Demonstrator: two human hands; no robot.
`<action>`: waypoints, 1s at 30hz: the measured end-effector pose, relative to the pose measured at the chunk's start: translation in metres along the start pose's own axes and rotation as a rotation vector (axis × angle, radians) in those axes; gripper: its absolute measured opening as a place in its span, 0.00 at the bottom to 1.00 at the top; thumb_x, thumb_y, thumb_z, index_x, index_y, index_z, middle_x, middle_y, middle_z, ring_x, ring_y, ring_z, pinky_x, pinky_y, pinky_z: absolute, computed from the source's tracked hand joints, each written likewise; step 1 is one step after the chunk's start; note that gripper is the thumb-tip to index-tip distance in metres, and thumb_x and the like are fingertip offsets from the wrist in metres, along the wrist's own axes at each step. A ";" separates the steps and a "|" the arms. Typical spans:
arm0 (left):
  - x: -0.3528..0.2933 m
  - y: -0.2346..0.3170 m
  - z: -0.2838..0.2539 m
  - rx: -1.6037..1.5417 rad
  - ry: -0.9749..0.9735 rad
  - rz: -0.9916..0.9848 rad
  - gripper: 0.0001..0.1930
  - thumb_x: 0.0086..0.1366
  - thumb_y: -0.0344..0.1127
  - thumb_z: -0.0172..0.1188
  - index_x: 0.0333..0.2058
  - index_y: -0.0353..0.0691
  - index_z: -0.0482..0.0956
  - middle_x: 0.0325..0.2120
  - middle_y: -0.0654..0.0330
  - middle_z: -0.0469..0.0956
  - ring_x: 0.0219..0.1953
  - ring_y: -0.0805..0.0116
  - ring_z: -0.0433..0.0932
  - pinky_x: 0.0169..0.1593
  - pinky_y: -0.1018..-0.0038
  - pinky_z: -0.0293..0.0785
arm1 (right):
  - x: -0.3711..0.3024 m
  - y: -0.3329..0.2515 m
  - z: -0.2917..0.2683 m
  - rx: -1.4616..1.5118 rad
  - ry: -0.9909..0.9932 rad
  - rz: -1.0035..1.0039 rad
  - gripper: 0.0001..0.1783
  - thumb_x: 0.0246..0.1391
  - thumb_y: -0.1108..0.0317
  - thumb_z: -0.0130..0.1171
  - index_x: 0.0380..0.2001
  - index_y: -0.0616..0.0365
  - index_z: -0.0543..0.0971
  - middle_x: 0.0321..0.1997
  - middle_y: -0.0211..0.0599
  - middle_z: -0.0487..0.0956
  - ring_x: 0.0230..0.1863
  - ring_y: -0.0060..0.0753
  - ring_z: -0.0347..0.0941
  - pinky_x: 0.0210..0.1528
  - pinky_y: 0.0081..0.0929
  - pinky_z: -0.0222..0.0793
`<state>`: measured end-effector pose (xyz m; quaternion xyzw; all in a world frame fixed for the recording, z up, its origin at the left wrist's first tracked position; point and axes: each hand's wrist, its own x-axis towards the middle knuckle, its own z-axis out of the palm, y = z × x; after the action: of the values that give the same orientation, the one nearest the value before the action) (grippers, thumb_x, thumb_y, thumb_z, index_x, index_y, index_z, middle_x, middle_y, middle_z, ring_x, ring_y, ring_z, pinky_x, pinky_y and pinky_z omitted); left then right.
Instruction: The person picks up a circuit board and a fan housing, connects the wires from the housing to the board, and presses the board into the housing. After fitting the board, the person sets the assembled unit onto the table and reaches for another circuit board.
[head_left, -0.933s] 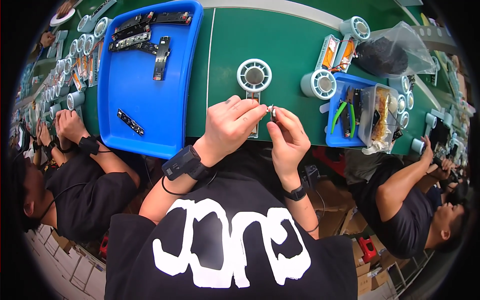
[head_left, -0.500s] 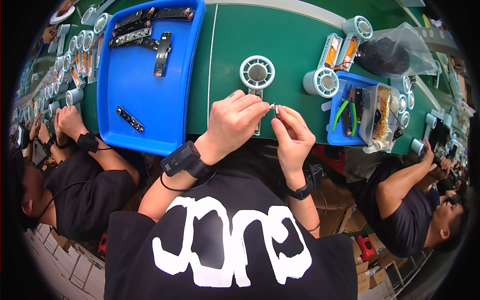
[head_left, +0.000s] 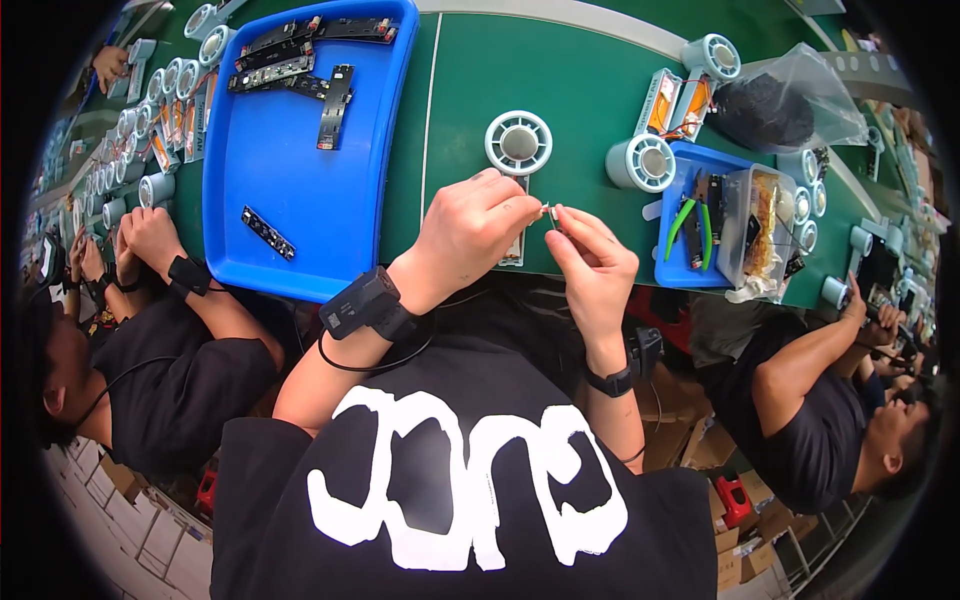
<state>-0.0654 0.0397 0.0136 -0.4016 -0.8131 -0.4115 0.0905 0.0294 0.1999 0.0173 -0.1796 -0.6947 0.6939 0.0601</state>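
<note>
A light-blue handheld fan (head_left: 518, 143) lies on the green table before me, its round grille facing up. Its open handle is partly covered by my left hand (head_left: 478, 228). The fingers of that hand are pinched on a thin wire with a reddish-white end (head_left: 545, 209). Close against it, my right hand (head_left: 597, 255) grips a small white-and-dark connector (head_left: 554, 216) between thumb and forefinger. The two fingertips almost meet above the handle's right side. Whether wire and connector are joined is too small to tell.
A blue tray (head_left: 290, 200) with several black circuit boards (head_left: 335, 108) stands at the left. To the right, a smaller blue tray (head_left: 662, 262) holds green-handled pliers (head_left: 707, 238) and a clear container (head_left: 738, 215). Fans (head_left: 641, 163) and a plastic bag (head_left: 790, 100) lie beyond; people work on both sides.
Both hands stay pinched together at the same spot over the handle, with only slight finger movement. The whole view has shifted a little, with the left tray further right.
</note>
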 end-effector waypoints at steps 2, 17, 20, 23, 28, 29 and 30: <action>0.004 0.000 -0.003 -0.021 -0.041 -0.020 0.11 0.51 0.26 0.69 0.35 0.38 0.83 0.29 0.60 0.80 0.29 0.62 0.80 0.30 0.70 0.77 | 0.002 -0.001 -0.002 0.030 -0.007 0.017 0.15 0.55 0.84 0.65 0.48 0.69 0.84 0.49 0.41 0.83 0.46 0.23 0.79 0.46 0.17 0.75; 0.015 -0.007 -0.018 -0.044 -0.242 0.072 0.11 0.53 0.26 0.67 0.37 0.40 0.84 0.33 0.62 0.82 0.29 0.62 0.84 0.29 0.72 0.80 | 0.006 -0.009 -0.010 0.005 -0.122 0.045 0.15 0.55 0.83 0.66 0.47 0.68 0.84 0.48 0.41 0.84 0.43 0.21 0.79 0.44 0.17 0.74; 0.014 -0.004 -0.019 -0.084 -0.256 0.047 0.12 0.53 0.26 0.68 0.39 0.39 0.83 0.35 0.60 0.82 0.32 0.62 0.84 0.31 0.72 0.81 | 0.006 -0.013 -0.008 0.053 -0.104 0.110 0.15 0.56 0.81 0.65 0.48 0.68 0.84 0.47 0.40 0.84 0.41 0.20 0.79 0.40 0.17 0.73; 0.004 0.012 -0.018 -0.047 0.062 -0.193 0.16 0.54 0.25 0.70 0.42 0.38 0.83 0.40 0.55 0.81 0.38 0.60 0.83 0.36 0.72 0.81 | 0.012 -0.013 -0.006 0.079 -0.096 0.143 0.15 0.58 0.80 0.63 0.49 0.67 0.83 0.45 0.38 0.84 0.38 0.20 0.79 0.37 0.17 0.72; -0.017 0.014 -0.011 -0.003 0.153 -0.206 0.18 0.55 0.27 0.71 0.46 0.37 0.82 0.41 0.54 0.79 0.42 0.55 0.80 0.43 0.66 0.80 | 0.015 -0.017 -0.001 0.114 -0.111 0.164 0.13 0.61 0.78 0.60 0.49 0.67 0.81 0.41 0.34 0.83 0.36 0.20 0.79 0.34 0.18 0.71; -0.017 0.016 -0.008 0.010 0.127 -0.201 0.17 0.56 0.26 0.70 0.46 0.37 0.82 0.41 0.54 0.79 0.42 0.55 0.81 0.43 0.66 0.80 | 0.016 -0.018 -0.001 0.123 -0.113 0.163 0.13 0.62 0.77 0.59 0.49 0.67 0.80 0.40 0.33 0.83 0.36 0.20 0.79 0.34 0.18 0.71; -0.017 0.017 -0.006 0.023 0.100 -0.197 0.16 0.56 0.26 0.69 0.45 0.36 0.82 0.40 0.54 0.79 0.41 0.56 0.81 0.42 0.65 0.80 | 0.016 -0.018 0.000 0.123 -0.115 0.160 0.13 0.62 0.77 0.59 0.49 0.67 0.80 0.40 0.33 0.83 0.36 0.20 0.79 0.34 0.18 0.71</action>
<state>-0.0432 0.0314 0.0195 -0.2978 -0.8478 -0.4285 0.0949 0.0113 0.2063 0.0324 -0.1906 -0.6364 0.7471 -0.0245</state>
